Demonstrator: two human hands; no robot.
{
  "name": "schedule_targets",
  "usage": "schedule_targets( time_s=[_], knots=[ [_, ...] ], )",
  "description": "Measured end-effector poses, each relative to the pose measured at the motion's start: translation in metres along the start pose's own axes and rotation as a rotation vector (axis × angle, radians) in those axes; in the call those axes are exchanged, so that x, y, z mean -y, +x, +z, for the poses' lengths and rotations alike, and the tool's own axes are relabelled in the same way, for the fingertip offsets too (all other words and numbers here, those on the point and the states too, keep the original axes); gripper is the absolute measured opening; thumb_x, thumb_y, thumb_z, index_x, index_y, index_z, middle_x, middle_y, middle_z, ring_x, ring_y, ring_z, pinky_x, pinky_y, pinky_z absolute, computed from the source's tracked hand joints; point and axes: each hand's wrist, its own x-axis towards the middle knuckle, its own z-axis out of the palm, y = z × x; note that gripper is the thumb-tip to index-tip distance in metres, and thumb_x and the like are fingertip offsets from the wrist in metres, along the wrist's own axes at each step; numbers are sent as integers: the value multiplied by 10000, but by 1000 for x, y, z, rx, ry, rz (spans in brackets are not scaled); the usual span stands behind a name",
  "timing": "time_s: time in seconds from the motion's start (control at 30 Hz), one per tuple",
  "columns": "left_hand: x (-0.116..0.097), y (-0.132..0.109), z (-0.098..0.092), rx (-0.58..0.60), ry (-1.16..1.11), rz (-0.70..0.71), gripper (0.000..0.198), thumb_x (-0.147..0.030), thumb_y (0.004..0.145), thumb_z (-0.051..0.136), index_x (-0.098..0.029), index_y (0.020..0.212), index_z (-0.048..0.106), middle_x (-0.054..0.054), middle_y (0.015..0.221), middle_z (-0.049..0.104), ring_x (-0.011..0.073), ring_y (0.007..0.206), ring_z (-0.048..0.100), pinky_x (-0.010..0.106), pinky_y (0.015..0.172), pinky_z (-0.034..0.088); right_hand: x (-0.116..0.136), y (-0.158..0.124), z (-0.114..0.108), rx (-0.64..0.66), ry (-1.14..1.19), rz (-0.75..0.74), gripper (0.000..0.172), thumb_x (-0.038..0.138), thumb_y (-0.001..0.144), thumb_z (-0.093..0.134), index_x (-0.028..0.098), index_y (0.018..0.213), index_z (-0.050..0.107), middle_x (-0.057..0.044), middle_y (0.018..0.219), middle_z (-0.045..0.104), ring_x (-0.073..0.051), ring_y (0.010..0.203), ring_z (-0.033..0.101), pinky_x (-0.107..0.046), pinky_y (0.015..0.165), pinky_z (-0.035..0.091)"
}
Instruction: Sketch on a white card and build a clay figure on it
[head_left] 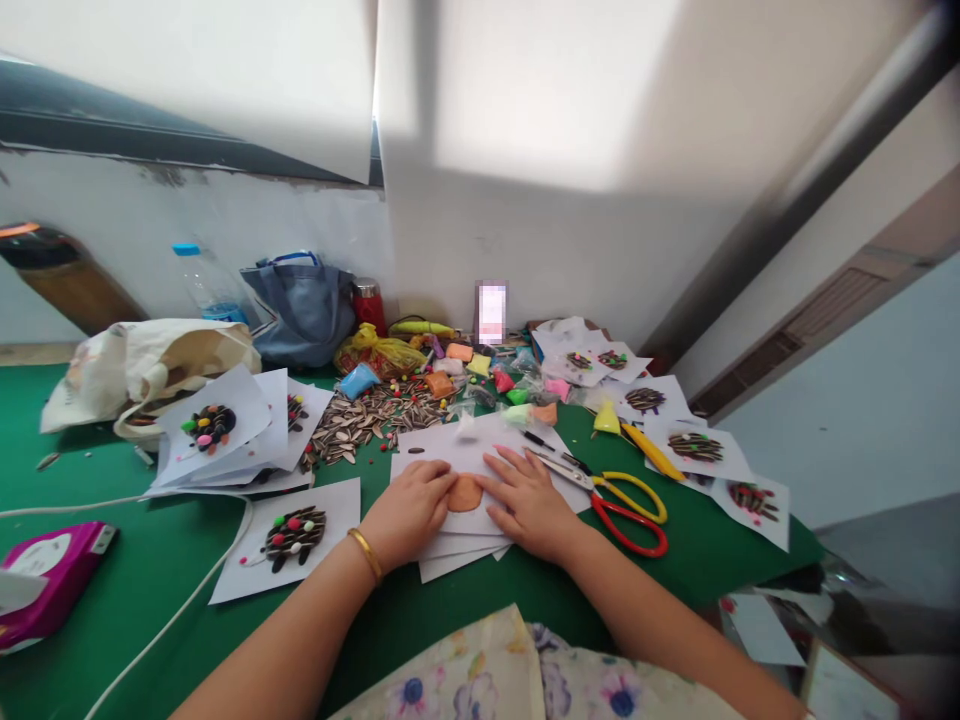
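A flat round orange clay piece (pixel 465 493) lies on a stack of white paper (pixel 450 440) in front of me. My left hand (pixel 409 510) rests on the paper at the clay's left edge, its fingers together and the tips touching the clay. On the other side my right hand (pixel 529 500) lies flat with fingers spread, one fingertip at the clay's right edge. A single seed (pixel 416 450) sits on the paper above my left hand. Scissors (pixel 630 505) with red and yellow handles and black pens (pixel 551 447) lie beside my right hand.
Loose striped seeds (pixel 352 425) and coloured clay packets (pixel 440 384) lie beyond the paper. Finished seed pictures (pixel 296 535) flank both sides. A phone (pixel 492 312) stands by the wall. At left are a white cable (pixel 187 598), a magenta box (pixel 56 580) and bags (pixel 307 310).
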Motion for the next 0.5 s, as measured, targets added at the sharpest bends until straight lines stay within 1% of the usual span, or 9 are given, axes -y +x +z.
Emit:
schedule_targets(
  time_s=[0.13,0.27,0.33,0.4,0.5],
  knots=[
    [1,0,2,-13,-3,-5,349,-209,927,430,-179,1228,606,97,1255,595,240,1181,510,414,1071,394,0,-6,1,-11,15,-13,488,472,949,449,313,1410,460,-41,1498,417,-281,1427,251,-581,1152,94],
    [3,2,-1,-28,-40,-52,430,-220,905,484,-183,1332,513,100,1254,602,244,1183,520,425,1059,407,-3,-4,4,8,27,-13,567,504,950,431,246,1454,396,-79,1487,428,-277,1422,273,-588,1155,93],
    [4,3,-3,-10,-67,-65,522,-258,850,587,-188,1358,485,105,1271,596,257,1190,521,435,1058,409,-5,-1,3,37,36,-15,586,522,955,409,235,1465,377,-80,1500,407,-274,1429,262,-587,1157,93],
    [5,3,-4,10,-89,-54,658,-303,762,701,-204,1371,473,104,1331,566,276,1237,493,451,1090,378,-7,1,2,61,47,-21,588,534,960,389,241,1470,367,-72,1516,379,-271,1435,248,-586,1158,94],
    [5,2,-3,46,-101,-60,830,-340,668,785,-237,1411,429,92,1416,515,301,1326,421,483,1131,323,-8,1,0,73,50,-44,586,539,959,392,261,1473,359,-64,1533,349,-275,1437,241,-591,1157,87]
  ],
)
